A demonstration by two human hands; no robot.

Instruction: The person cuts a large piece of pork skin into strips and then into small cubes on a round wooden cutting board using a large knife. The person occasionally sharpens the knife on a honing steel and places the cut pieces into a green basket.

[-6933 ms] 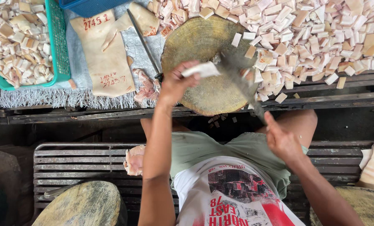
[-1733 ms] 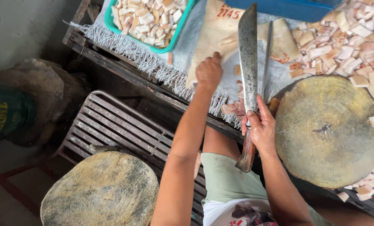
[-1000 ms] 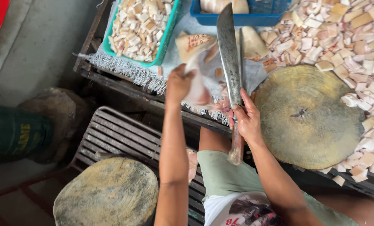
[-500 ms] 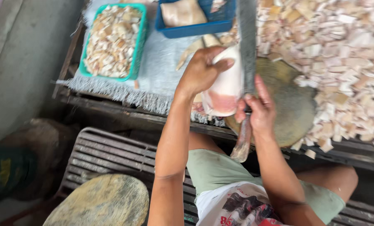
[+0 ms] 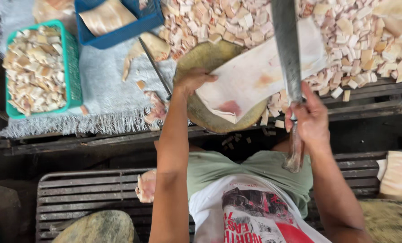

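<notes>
My left hand holds the near corner of a large pale slab of pork skin that lies across the round wooden chopping block. My right hand grips the wooden handle of a long cleaver. Its blade points away from me and rests over the slab. A heap of small cut skin cubes surrounds the block on the far and right sides.
A green basket of cut cubes sits at left on a grey cloth. A blue basket holds another slab. A thin knife lies left of the block. Slatted benches and another round block lie below.
My left hand picked a slab of skin from the cloth at left and laid it over the chopping block. The cleaver stayed in my right hand, now over the slab.
</notes>
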